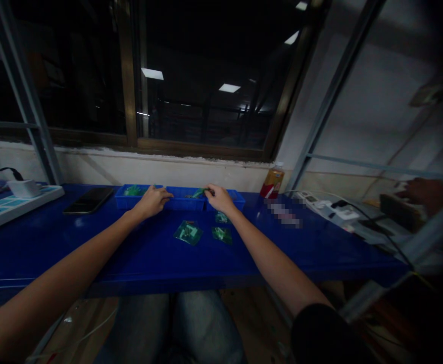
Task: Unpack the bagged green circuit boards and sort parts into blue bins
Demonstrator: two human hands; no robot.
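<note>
My left hand (152,201) is over the front edge of a blue plastic bin (185,204), its fingers stretched to the right with nothing visible in them. Pinched in the fingers of my right hand (220,198) is a small green plastic bag (199,192), held above the right side of the bin. Greenish clear bags (133,190) lie in the bin's left part. On the table in front are a larger green packet (188,232) with small parts inside, a smaller packet (222,234) and another packet (222,218) partly behind my right wrist.
A phone (88,200) and a white power strip (24,202) lie on the left of the blue table (138,258). A drink bottle (273,181) stands at the right back. Further right are chargers (337,211), cables and another person's hand (420,194).
</note>
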